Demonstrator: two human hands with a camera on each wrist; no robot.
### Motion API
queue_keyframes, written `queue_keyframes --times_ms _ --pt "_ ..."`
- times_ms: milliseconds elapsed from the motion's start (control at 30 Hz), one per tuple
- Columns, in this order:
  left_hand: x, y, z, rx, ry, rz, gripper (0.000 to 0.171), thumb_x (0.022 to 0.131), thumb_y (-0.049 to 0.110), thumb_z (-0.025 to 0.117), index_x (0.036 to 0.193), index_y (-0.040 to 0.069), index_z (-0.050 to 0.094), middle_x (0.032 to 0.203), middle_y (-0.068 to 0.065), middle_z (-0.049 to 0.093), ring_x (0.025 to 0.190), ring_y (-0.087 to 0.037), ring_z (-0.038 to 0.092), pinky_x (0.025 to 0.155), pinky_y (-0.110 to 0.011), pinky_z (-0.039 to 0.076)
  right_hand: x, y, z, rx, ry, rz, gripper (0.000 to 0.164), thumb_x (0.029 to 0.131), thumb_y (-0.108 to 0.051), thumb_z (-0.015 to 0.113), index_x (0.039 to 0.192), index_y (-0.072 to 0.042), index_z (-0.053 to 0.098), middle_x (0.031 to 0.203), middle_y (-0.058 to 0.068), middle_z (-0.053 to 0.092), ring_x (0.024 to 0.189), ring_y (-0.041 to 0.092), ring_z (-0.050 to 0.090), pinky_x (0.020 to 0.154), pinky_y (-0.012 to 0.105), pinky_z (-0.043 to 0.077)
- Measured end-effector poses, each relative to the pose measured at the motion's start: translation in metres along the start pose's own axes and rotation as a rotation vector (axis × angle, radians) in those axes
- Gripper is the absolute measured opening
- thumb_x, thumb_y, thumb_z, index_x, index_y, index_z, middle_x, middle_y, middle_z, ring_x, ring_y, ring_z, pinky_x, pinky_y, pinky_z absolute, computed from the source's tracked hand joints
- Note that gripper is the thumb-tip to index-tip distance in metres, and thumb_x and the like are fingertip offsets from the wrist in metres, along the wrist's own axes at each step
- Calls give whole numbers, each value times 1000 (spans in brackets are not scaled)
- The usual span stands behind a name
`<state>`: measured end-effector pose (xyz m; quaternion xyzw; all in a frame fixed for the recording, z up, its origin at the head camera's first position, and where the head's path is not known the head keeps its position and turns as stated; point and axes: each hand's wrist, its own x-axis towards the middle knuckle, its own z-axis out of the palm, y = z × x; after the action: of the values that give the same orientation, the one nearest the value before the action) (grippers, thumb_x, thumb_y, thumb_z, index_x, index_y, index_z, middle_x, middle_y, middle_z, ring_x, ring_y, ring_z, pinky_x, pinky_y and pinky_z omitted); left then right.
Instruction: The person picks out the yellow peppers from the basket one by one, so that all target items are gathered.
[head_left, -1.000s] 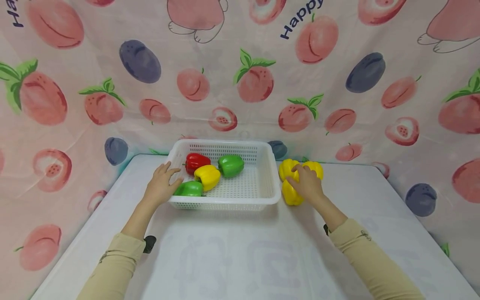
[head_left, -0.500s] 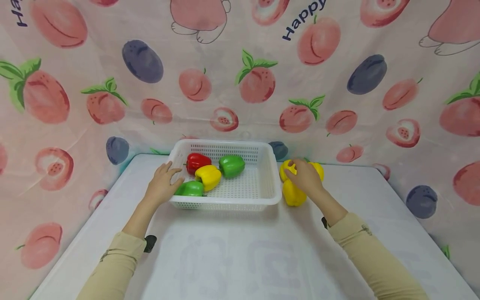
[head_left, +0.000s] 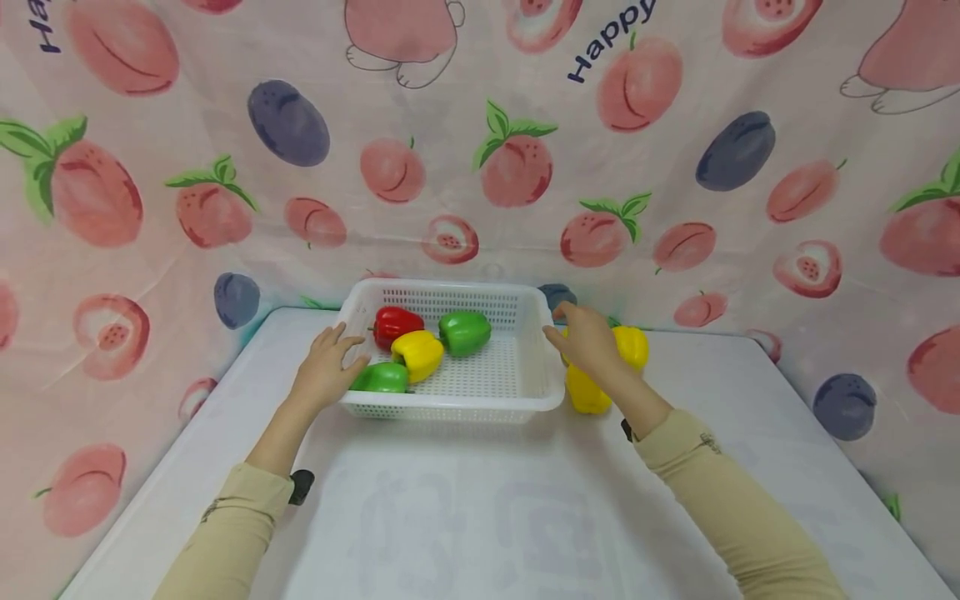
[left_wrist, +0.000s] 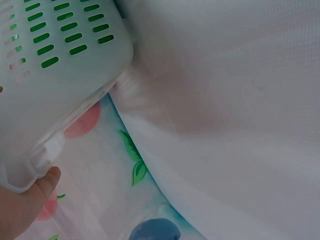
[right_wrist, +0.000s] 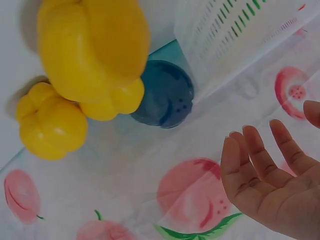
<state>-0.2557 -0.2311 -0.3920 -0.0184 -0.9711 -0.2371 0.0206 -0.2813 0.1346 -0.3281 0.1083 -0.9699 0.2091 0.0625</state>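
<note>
A white slotted basket (head_left: 536, 403) stands on the table. Inside it lie a red bell pepper (head_left: 397, 327), a yellow one (head_left: 418, 356), and two green ones (head_left: 465, 332). My left hand (head_left: 322, 367) rests at its left rim with fingers loosely spread; in the left wrist view a fingertip (left_wrist: 50, 180) lies against the basket's lip. My right hand (head_left: 592, 342) hovers close to the right rim, its fingers apart and bent slightly, holding nothing. Below it are three yellow bell peppers (right_wrist: 92, 50), one largely hidden by the hand in the head view.
A white cover lies over the table (head_left: 465, 517), with its back edge just behind the basket. A fruit-printed cloth (head_left: 450, 117) hangs behind and at both sides.
My right hand has moved left from over the yellow bell peppers to beside the basket's right rim. The left hand and the basket stay put.
</note>
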Motion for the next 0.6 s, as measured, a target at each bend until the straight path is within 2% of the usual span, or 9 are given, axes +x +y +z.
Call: queue_keyframes --times_ms 267,400,600 --pt "1 0 0 9 6 12 50 95 32 47 137 4 46 154 -25 19 142 -44 12 104 -70 23 12 -19 0 -122 -10 -90 34 91 -26 60 113 0 59 105 21 64 79 30 57 74 40 54" --pt "1 -1 0 5 13 16 50 95 31 47 137 4 46 154 -25 20 142 -44 12 104 -70 23 17 -31 2 -192 -47 -123 34 91 -25 60 114 0 59 107 21 63 84 32 60 70 42 56" --pt "0 -2 1 4 9 12 50 95 32 47 137 5 46 154 -25 20 142 -44 12 104 -70 23 25 -46 8 -270 -83 -168 35 89 -26 63 115 -2 60 110 18 63 94 34 62 74 44 57"
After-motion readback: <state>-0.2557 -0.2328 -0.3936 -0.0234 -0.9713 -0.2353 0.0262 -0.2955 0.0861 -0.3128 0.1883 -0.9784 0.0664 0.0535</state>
